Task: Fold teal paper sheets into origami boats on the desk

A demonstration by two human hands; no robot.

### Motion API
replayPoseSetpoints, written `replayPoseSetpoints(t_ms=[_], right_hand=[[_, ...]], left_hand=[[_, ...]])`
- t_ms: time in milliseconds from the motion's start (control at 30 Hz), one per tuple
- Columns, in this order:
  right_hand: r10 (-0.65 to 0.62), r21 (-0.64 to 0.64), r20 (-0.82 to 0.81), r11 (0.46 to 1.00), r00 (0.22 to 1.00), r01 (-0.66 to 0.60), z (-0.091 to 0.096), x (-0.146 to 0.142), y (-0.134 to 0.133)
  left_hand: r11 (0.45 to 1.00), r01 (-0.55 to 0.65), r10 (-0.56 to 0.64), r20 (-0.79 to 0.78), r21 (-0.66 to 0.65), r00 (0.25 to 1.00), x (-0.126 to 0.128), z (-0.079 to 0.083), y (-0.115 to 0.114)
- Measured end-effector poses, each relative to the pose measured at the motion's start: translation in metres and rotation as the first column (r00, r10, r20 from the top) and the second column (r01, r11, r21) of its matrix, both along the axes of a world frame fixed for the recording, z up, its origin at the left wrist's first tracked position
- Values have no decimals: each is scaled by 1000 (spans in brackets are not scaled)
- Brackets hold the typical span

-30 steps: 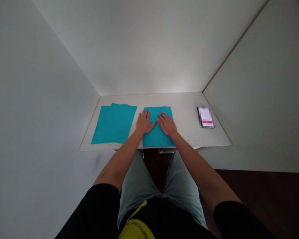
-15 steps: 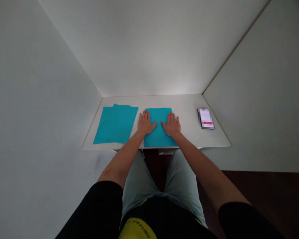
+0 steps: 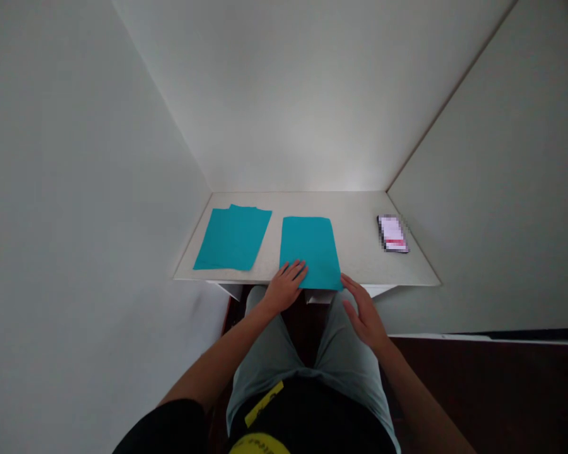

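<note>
A teal rectangular sheet, paper or thin cloth, lies flat in front of me with its near edge at the table's front edge. My left hand rests on its near left corner, fingers stretched out over the surface. At its near right corner is my right hand, thumb and fingers apart, fingertips by the corner; whether they touch it I cannot tell. More teal sheets lie overlapping to the left, slightly out of line with one another.
The white table is narrow and enclosed by a back wall and side walls. A phone with a lit, blurred screen lies at the right end. My legs are below the front edge.
Both hands have drawn back toward me from the middle of the sheet to its near corners. The right hand has come off the sheet's surface. The view has shifted slightly.
</note>
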State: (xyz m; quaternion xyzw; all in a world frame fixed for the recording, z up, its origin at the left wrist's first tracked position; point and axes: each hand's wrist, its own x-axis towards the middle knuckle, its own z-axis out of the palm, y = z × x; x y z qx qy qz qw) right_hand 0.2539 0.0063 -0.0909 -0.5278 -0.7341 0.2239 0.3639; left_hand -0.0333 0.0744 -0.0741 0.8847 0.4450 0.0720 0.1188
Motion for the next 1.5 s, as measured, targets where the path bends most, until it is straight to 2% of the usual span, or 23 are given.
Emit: replayPoseSetpoints(t_ms=[100, 167, 233, 333, 433, 500, 567, 633, 700, 767, 800, 867, 1033, 1133, 1233, 1333, 1500], right_hand=[[-154, -94, -94, 985, 984, 145, -34, 7, -59], [-171, -176, -87, 972, 981, 154, -57, 7, -88], [-144, -201, -49, 971, 988, 132, -72, 4, -105], [-74, -196, 31, 977, 997, 79, -80, -1, -112], [-55, -171, 62, 983, 997, 65, -77, -3, -105], [-43, -151, 52, 987, 998, 50, -76, -4, -99], [-18, -146, 44, 989, 999, 25, -78, -3, -95], [-2, -157, 51, 988, 999, 10, -81, -3, -94], [2, -178, 66, 984, 998, 10, -84, -4, -94], [-3, -191, 79, 981, 997, 18, -86, -4, -94], [-2, -195, 84, 981, 996, 18, -87, -4, -94], [1, -193, 89, 981, 996, 16, -87, -4, -93], [4, -180, 117, 984, 993, 17, -87, -5, -91], [3, -179, 153, 984, 988, 25, -84, -7, -91], [5, -169, 180, 985, 984, 26, -83, -7, -92], [11, -154, 219, 988, 976, 23, -86, -5, -94], [54, -146, 268, 989, 962, -15, -85, -9, -91]], left_hand=[[988, -81, 95, 96, -135, 991, -19, 15, -2], [967, -159, 195, 175, -197, 965, -41, 36, 9], [945, -252, 299, 238, -207, 924, -67, 65, 26], [893, -402, 445, 278, -200, 851, -110, 117, 58], [879, -441, 477, 349, -184, 806, -148, 171, 87], [858, -490, 506, 409, -151, 760, -166, 203, 98], [847, -525, 503, 442, -82, 742, -174, 226, 100], [835, -550, 466, 484, 37, 740, -175, 236, 91], [819, -550, 415, 493, 164, 764, -171, 232, 76], [837, -490, 376, 394, 244, 839, -168, 214, 59], [861, -443, 362, 309, 251, 879, -167, 201, 52], [887, -399, 372, 152, 233, 916, -170, 170, 41], [889, -414, 433, -65, 195, 899, -188, 90, 31], [907, -398, 416, -141, 138, 898, -198, 57, 27], [942, -322, 334, -165, 98, 928, -205, 39, 23], [965, -257, 262, -149, 55, 954, -207, 31, 19], [942, -332, 334, -36, 47, 942, -187, 25, 34]])
